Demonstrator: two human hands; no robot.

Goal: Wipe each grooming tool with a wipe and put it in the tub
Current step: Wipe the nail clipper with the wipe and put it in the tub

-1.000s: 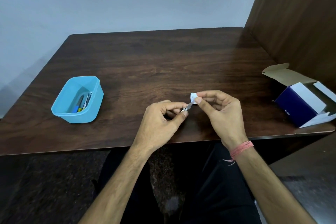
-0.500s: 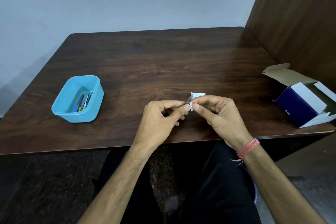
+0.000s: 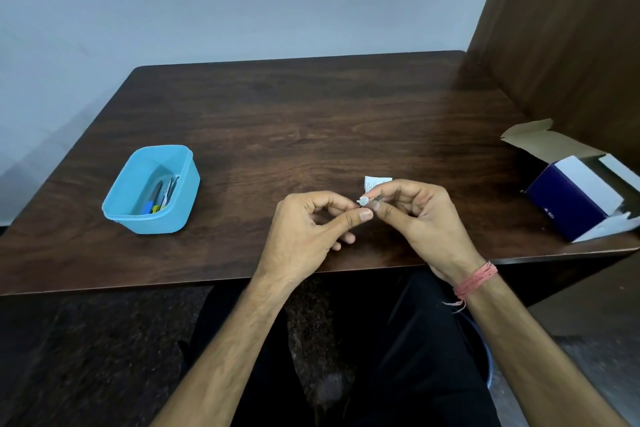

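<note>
Wipe [image 3: 376, 182] now pinched nearer right hand [image 3: 420, 215]; left hand [image 3: 304, 229] unmoved.

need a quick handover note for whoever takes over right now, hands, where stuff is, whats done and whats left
Left hand: pinching a small metal tool at its fingertips.
Right hand: holds the white wipe, grip meeting the left over the table's near edge.
Blue tub: at left, several tools already inside.
Open box: at right edge.
Done: the tools in the tub.
Left: finish wiping this tool, put it in the tub. No other loose tools visible.
</note>
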